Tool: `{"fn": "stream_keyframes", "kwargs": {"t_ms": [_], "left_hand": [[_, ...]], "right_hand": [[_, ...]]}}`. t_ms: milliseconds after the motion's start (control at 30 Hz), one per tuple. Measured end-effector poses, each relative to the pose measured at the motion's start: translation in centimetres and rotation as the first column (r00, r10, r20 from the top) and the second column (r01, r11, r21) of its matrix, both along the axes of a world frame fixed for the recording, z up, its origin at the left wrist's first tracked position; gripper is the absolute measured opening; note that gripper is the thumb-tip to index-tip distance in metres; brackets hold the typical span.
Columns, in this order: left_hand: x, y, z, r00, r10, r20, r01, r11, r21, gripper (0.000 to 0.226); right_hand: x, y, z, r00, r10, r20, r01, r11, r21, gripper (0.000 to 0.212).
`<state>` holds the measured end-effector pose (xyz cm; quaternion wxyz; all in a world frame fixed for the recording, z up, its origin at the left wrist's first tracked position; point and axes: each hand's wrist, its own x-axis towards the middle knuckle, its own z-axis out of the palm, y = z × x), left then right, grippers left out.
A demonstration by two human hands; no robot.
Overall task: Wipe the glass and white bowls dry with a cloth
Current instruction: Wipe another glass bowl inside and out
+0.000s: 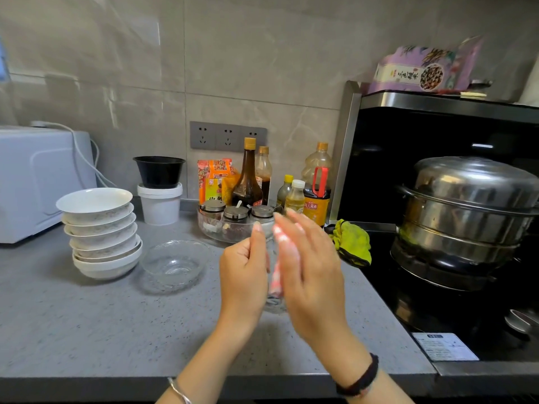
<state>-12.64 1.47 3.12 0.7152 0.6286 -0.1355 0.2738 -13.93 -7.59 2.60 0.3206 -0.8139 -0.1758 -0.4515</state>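
My left hand [243, 275] holds a clear glass bowl [275, 306] up on its edge above the grey counter [87, 330]. My right hand [310, 275], blurred, presses a pink and white cloth [277, 258] against the bowl from the right, fingers stretched out. Most of this bowl is hidden between my hands. A second glass bowl [175, 265] sits upright on the counter to the left. Further left stands a stack of several white bowls [102, 231].
A glass dish with spice jars [233, 220], bottles and packets lines the wall behind my hands. A yellow-green rag [351, 243] lies at the edge of the black stove, where a steel steamer pot [466, 217] stands. A white appliance [35, 182] and a white tub [159, 204] are at the left.
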Motion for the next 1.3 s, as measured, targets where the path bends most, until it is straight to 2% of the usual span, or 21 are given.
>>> {"fn": "stream_keyframes", "kwargs": {"t_ms": [67, 133, 200, 233, 267, 300, 333, 400, 467, 500, 567, 633, 667, 700, 767, 833, 900, 1000, 1067, 1167, 1300], "left_hand": [[-0.1, -0.2, 0.0, 1.000, -0.011, -0.013, 0.011, 0.999, -0.043, 0.052], [-0.3, -0.1, 0.2, 1.000, -0.012, -0.022, 0.011, 0.998, -0.057, 0.052], [-0.5, 0.1, 0.5, 0.999, -0.001, -0.036, -0.001, 0.997, -0.072, 0.056], [-0.6, 0.2, 0.6, 0.999, 0.004, -0.044, -0.008, 0.996, -0.092, 0.057], [-0.5, 0.3, 0.7, 0.999, 0.010, -0.050, -0.016, 0.994, -0.109, 0.058], [-0.4, 0.4, 0.8, 0.998, 0.014, -0.058, -0.021, 0.993, -0.119, 0.059], [-0.2, 0.5, 0.7, 0.998, 0.011, -0.066, -0.019, 0.992, -0.124, 0.059], [0.0, 0.4, 0.5, 0.998, 0.003, -0.069, -0.012, 0.993, -0.119, 0.058], [-0.1, 0.3, 0.2, 0.998, 0.000, -0.060, -0.005, 0.996, -0.089, 0.054], [-0.2, 0.3, 0.2, 0.998, 0.001, -0.058, -0.006, 0.997, -0.082, 0.053], [-0.3, 0.4, 0.2, 0.998, 0.017, -0.060, -0.022, 0.997, -0.072, 0.055], [-0.3, 0.6, 0.3, 0.997, 0.027, -0.076, -0.033, 0.996, -0.082, 0.056], [-0.2, 0.7, 0.2, 0.997, 0.026, -0.078, -0.033, 0.995, -0.089, 0.057], [-0.1, 0.7, 0.2, 0.997, 0.027, -0.077, -0.034, 0.995, -0.093, 0.057], [0.1, 0.5, 0.1, 0.997, 0.030, -0.068, -0.036, 0.996, -0.083, 0.057], [0.0, 0.3, 0.0, 0.999, 0.012, -0.051, -0.015, 0.998, -0.068, 0.055], [-0.2, 0.3, 0.0, 0.999, -0.007, -0.048, 0.005, 0.998, -0.058, 0.053], [-0.2, 0.6, 0.2, 0.999, 0.003, -0.049, -0.006, 0.998, -0.059, 0.058], [-0.2, 0.8, 0.4, 0.998, -0.003, -0.066, -0.003, 0.996, -0.091, 0.059], [-0.1, 1.3, 0.4, 0.995, -0.034, -0.093, 0.020, 0.989, -0.148, 0.059], [0.0, 1.3, 0.1, 0.987, -0.133, -0.085, 0.104, 0.953, -0.285, 0.057]], "right_hand": [[0.1, 0.1, -0.4, 0.991, -0.060, 0.118, 0.081, 0.980, -0.182, 0.045], [0.4, -0.5, -0.3, 0.995, 0.005, 0.096, 0.012, 0.984, -0.176, 0.045], [0.8, -1.4, 0.1, 0.985, 0.170, -0.025, -0.169, 0.984, 0.049, 0.041], [1.0, -1.7, 0.2, 0.964, 0.257, -0.069, -0.239, 0.951, 0.195, 0.038], [1.2, -1.9, 0.2, 0.946, 0.311, -0.092, -0.272, 0.915, 0.299, 0.036], [1.1, -1.6, 0.3, 0.944, 0.314, -0.100, -0.268, 0.907, 0.324, 0.036], [0.9, -1.3, 0.2, 0.953, 0.287, -0.096, -0.249, 0.923, 0.293, 0.038], [0.5, -0.3, 0.1, 0.992, 0.119, -0.037, -0.116, 0.990, 0.077, 0.042], [0.5, 0.2, 0.0, 0.997, -0.004, 0.073, 0.014, 0.991, -0.136, 0.045], [0.6, 0.2, 0.0, 0.997, 0.000, 0.079, 0.012, 0.987, -0.161, 0.044], [0.9, -0.3, 0.2, 0.995, 0.096, -0.006, -0.096, 0.995, -0.041, 0.044], [1.2, -1.1, 0.2, 0.961, 0.259, -0.098, -0.231, 0.945, 0.233, 0.043], [1.3, -1.2, 0.1, 0.949, 0.294, -0.116, -0.246, 0.918, 0.311, 0.042], [1.1, -1.1, 0.1, 0.952, 0.283, -0.119, -0.236, 0.921, 0.309, 0.041], [0.6, -0.2, 0.0, 0.986, 0.148, -0.078, -0.137, 0.981, 0.135, 0.044], [0.4, 0.3, -0.1, 0.999, 0.004, 0.032, -0.002, 0.996, -0.084, 0.046], [0.6, 0.2, 0.1, 0.998, -0.014, 0.062, 0.021, 0.993, -0.118, 0.043], [1.0, -0.5, 0.5, 0.993, 0.117, -0.015, -0.116, 0.992, 0.054, 0.036], [1.0, -0.7, 0.8, 0.961, 0.269, -0.070, -0.240, 0.930, 0.280, 0.031], [1.0, -1.0, 1.3, 0.863, 0.487, -0.130, -0.313, 0.720, 0.619, 0.029], [1.7, -1.6, 1.1, 0.743, 0.654, -0.146, -0.225, 0.449, 0.865, 0.045]]}}
